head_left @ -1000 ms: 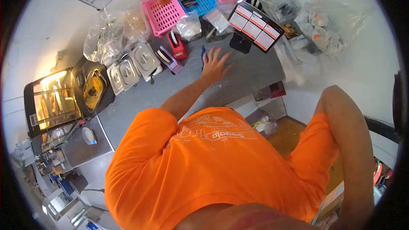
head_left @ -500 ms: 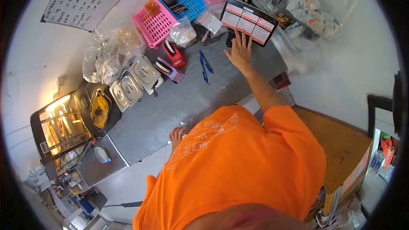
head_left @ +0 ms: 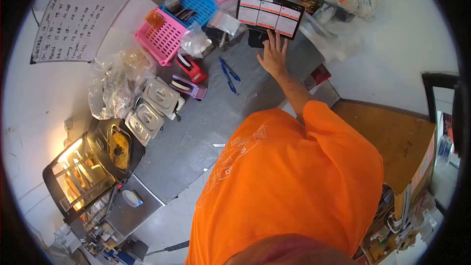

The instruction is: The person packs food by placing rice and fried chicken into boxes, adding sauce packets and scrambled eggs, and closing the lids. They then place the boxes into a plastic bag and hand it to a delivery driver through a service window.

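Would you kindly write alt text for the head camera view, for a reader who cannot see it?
A person in an orange shirt reaches their right hand to the lower edge of a tablet on a grey counter. Two blue pens, tape dispensers and pink and blue baskets lie nearby.

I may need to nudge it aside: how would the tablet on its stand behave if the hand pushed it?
The tablet looks stiff and flat, so it should move as one piece. It leans tilted on a small dark stand, so a high push could tip it backward. The right hand sits by its lower edge; a low push likely slides it on the smooth grey counter.
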